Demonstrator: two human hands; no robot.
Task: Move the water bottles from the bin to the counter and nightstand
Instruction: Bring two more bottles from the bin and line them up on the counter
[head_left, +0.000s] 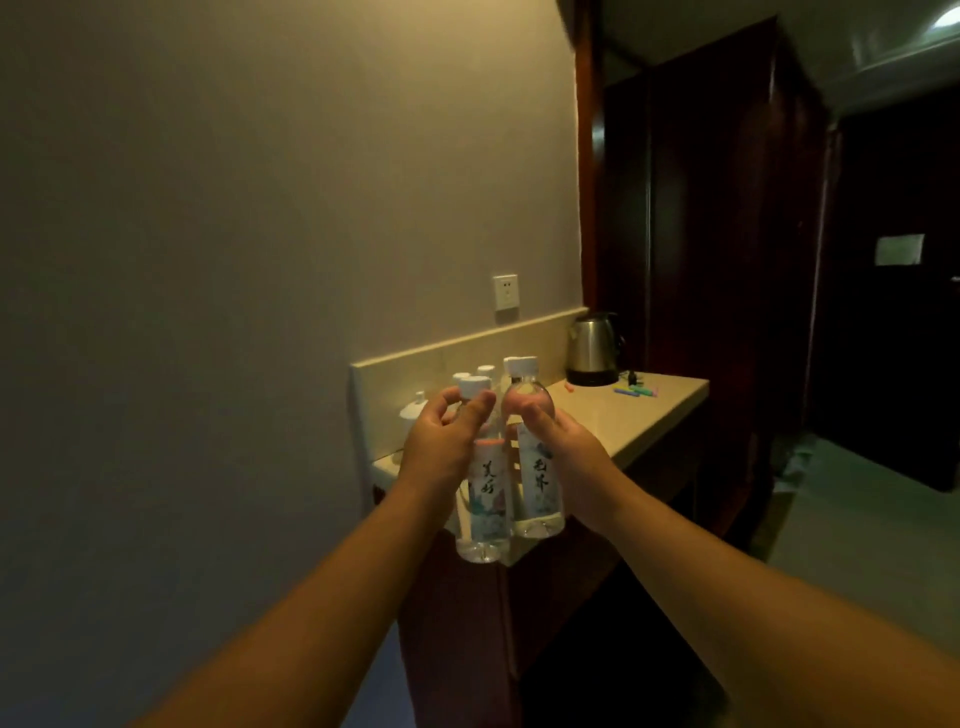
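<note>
- Two bottles in hand, one each: left hand (441, 441) pinches the left bottle (485, 499) near its shoulder, thumb and fingers curled just under the white cap; right hand (563, 447) wraps the right bottle (537, 483) around the upper body below the neck.
- Both bottles upright, long axes vertical, bodies hanging below the grips, nearly touching each other. They hang in the air over the near end of the counter (639, 415), bases not yet set down as far as I can judge.
- Key relation: the counter top lies ahead and below the bases, so the coming move looks like a short forward-and-down placement. Right hand is nearer the bare stretch of top; left hand is nearer the wall (260, 260) corner.
- In the way: at least two more capped bottles (487, 370) already stand by the backsplash, straight behind the held pair (count uncertain, partly hidden). A white capped item sits left of them, behind the left hand; I cannot tell what it is.
- Further along: kettle (592, 351) on its base at the far end, small coloured packets (636, 391) in front of it, well apart from the hands.
- Wall socket (505, 292) above the backsplash. Bin and nightstand not in view.
- Risk, as a guess: knocking the standing bottles when lowering the left one.
</note>
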